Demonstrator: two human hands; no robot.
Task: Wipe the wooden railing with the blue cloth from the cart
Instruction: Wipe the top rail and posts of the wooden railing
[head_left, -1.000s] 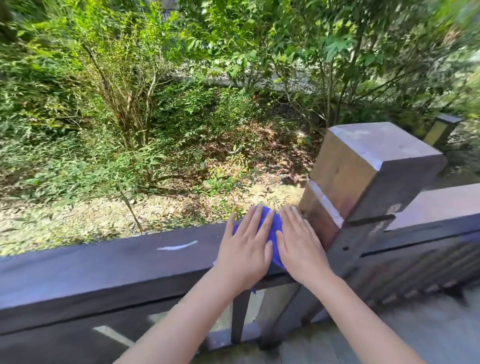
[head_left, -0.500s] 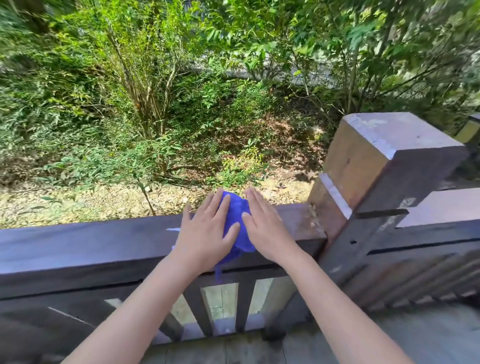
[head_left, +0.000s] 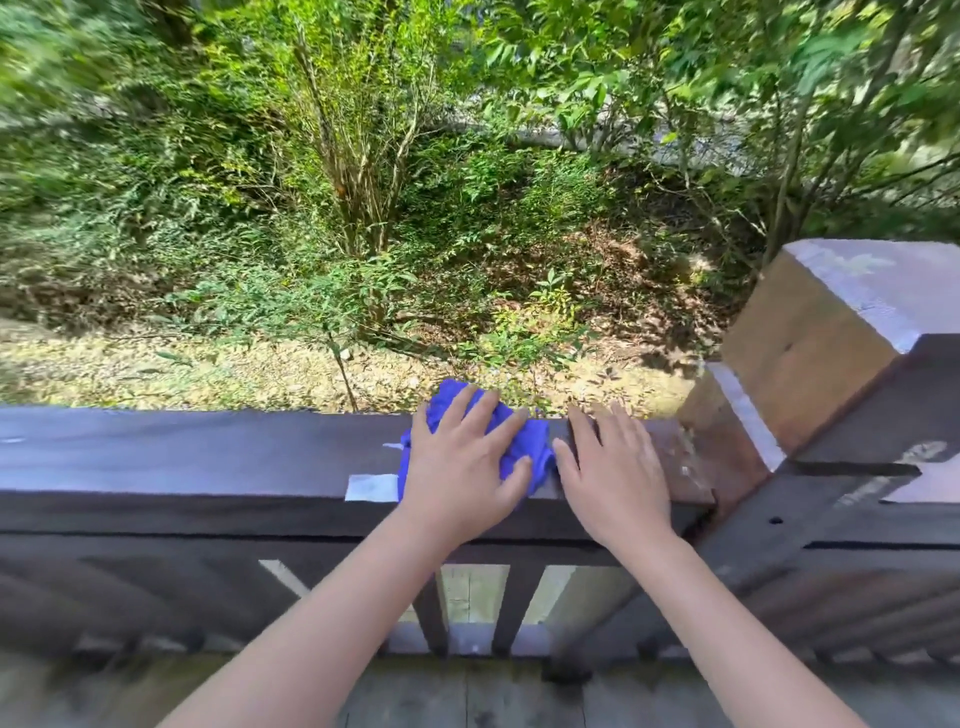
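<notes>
The dark wooden railing (head_left: 208, 452) runs across the view at waist height. A crumpled blue cloth (head_left: 537, 449) lies on its top, a little left of the corner post. My left hand (head_left: 462, 467) presses flat on the cloth with the fingers spread, covering most of it. Just to the right, my right hand (head_left: 613, 478) lies palm down on the bare rail, its thumb at the cloth's edge. A pale patch (head_left: 371, 488) marks the rail immediately left of the cloth.
A thick square post (head_left: 810, 353) with a light cap stands at the rail's right end, and another rail section continues beyond it. Dark balusters (head_left: 431, 608) hang below the rail. Shrubs and leaf-strewn ground lie behind. Grey deck boards (head_left: 493, 696) are underfoot.
Both hands and the cloth have slid left along the rail, away from the post. My right hand has come off the cloth onto bare wood.
</notes>
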